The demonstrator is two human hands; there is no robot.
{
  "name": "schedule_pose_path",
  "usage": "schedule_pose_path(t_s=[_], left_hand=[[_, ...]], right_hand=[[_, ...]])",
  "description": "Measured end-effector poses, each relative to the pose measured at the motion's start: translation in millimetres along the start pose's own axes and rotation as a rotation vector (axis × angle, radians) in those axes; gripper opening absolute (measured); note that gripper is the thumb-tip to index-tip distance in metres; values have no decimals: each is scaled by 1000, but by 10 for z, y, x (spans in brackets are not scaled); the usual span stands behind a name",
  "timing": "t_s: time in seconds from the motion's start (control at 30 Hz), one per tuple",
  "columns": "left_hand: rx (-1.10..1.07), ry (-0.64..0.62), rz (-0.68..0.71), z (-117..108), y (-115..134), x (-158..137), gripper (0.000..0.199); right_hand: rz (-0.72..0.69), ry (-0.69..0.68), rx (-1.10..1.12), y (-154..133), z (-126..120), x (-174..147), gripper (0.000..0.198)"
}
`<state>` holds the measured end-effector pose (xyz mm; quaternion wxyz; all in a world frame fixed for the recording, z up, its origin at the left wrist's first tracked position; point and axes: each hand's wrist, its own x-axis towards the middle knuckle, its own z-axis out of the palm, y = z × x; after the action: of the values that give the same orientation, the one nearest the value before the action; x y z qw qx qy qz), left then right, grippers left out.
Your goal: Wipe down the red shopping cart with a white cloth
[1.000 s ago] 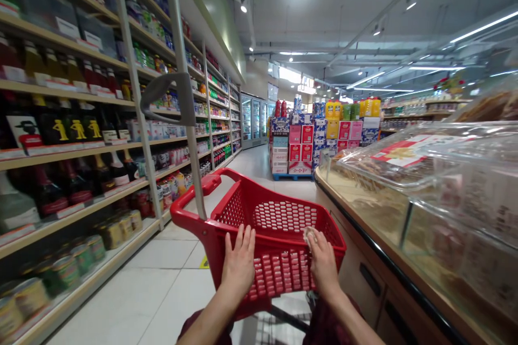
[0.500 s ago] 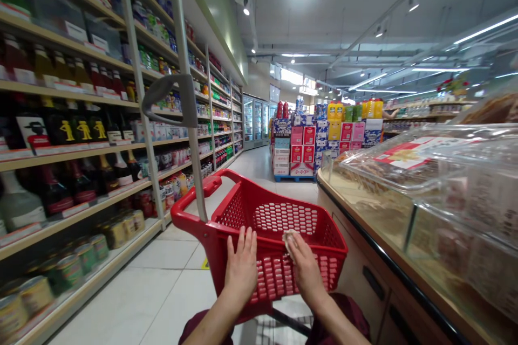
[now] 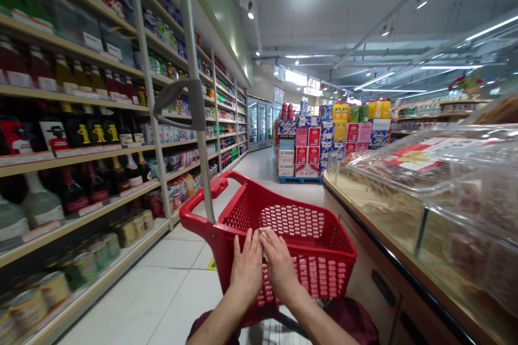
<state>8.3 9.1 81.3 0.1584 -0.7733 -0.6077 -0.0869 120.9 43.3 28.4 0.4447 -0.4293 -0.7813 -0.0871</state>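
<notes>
Red lattice-sided plastic shopping cart (image 3: 319, 252): stands broadside just ahead of you, probably so its near rim falls within easy reach.
Small crumpled off-white cloth (image 3: 264, 233): sits under the fingertips of your right hand (image 3: 279, 263) at that rim, seemingly bunched so the pressure lands there.
Left hand (image 3: 247, 267): laid palm-first on the cart's near side, fingers straight and slightly apart, likely steadying it.
Right hand: touching or nearly touching your left, fingers together over the cloth.
Both bare forearms (image 3: 227, 310): reach forward, converging.

Bare hands (image 3: 247, 270), dark maroon legwear (image 3: 353, 321)
</notes>
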Motion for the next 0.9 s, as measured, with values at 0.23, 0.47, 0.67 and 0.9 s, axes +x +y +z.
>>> schedule_pose_path(t_s=[0.23, 0.47, 0.67, 0.9], left_hand=[[89, 199, -134, -395, -708, 40, 50], [51, 196, -113, -306, -727, -74, 45], [-26, 239, -76, -307, -804, -147, 45], [-208, 368, -20, -298, -1046, -256, 40]], right_hand=[[125, 46, -113, 519, -170, -202, 62], [-59, 45, 79, -297, 105, 116, 61], [-95, 39, 79, -341, 191, 157, 66], [-160, 28, 192, -764, 323, 587, 46]])
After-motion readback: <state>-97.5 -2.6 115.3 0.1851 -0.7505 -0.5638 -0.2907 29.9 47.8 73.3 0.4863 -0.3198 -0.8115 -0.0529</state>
